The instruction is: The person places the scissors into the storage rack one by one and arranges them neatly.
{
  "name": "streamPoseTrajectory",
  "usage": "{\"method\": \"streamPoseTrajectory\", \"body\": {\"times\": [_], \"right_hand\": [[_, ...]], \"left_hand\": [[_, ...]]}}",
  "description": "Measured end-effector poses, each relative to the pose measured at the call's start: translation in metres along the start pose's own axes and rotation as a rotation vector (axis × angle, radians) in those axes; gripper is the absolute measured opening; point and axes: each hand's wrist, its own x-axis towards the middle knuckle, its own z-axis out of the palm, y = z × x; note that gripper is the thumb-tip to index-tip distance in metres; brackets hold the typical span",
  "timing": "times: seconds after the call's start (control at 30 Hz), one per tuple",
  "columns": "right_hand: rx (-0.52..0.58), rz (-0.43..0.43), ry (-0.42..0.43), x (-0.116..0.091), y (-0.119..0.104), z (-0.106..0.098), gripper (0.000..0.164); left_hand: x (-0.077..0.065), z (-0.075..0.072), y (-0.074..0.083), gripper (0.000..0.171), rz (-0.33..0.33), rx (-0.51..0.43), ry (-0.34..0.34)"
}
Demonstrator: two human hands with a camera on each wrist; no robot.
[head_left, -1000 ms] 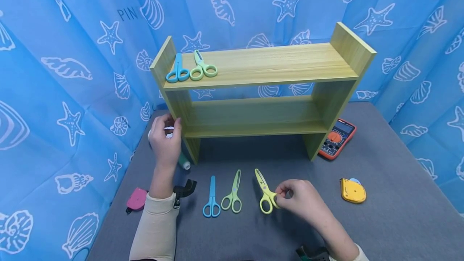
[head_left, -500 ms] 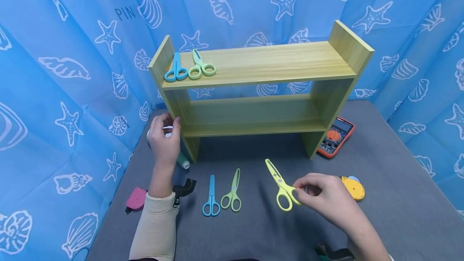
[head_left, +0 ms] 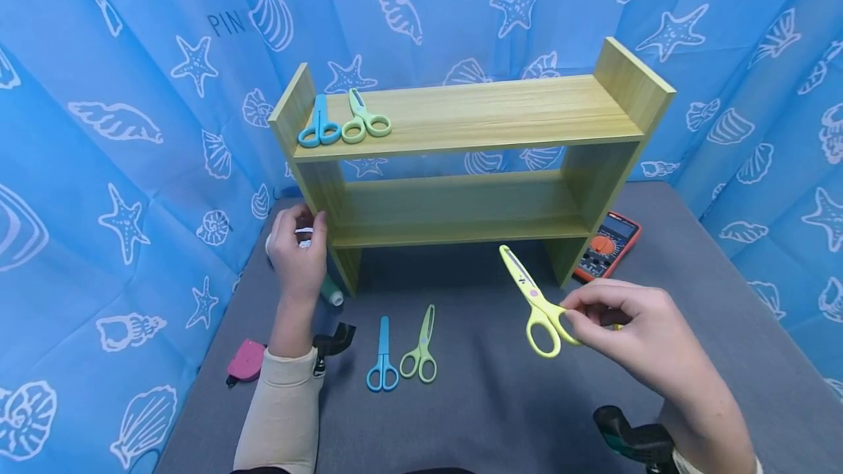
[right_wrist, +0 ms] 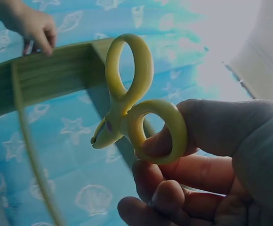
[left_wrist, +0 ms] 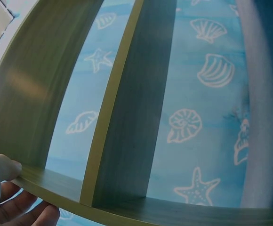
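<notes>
My right hand [head_left: 652, 335] pinches a pair of yellow scissors [head_left: 535, 298] by one handle loop, above the table with the blades tilted up and left. Up close in the right wrist view, thumb and fingers squeeze one ring of the yellow scissors [right_wrist: 139, 70]. My left hand [head_left: 299, 247] grips the left side panel of a wooden shelf [head_left: 461, 148]. The left wrist view has the thumb [left_wrist: 4, 167] and fingers on opposite faces of that panel. Blue scissors [head_left: 320, 123] and light green scissors [head_left: 361, 119] lie on the top board's left end.
Blue scissors [head_left: 383, 357] and green scissors [head_left: 421, 350] lie on the grey table before the shelf. A pink tape measure [head_left: 246, 360] is at left, a green tube [head_left: 332, 290] by the shelf's left foot. An orange multimeter [head_left: 609, 243] lies right; a patterned curtain [head_left: 165, 167] surrounds the table.
The right hand has lifted the yellow scissors off the table and carried them up and to the right, now covering most of the yellow tape measure. The left hand stays on the shelf panel.
</notes>
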Motion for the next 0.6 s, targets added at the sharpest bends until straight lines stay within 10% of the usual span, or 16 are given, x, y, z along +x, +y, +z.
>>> {"method": "streamPoseTrajectory", "body": {"times": [0.6], "right_hand": [[0.072,-0.155,0.121,0.049,-0.06,-0.045,0.026]], "left_hand": [[0.001,0.0,-0.002,0.015,0.01,0.001,-0.003]]}}
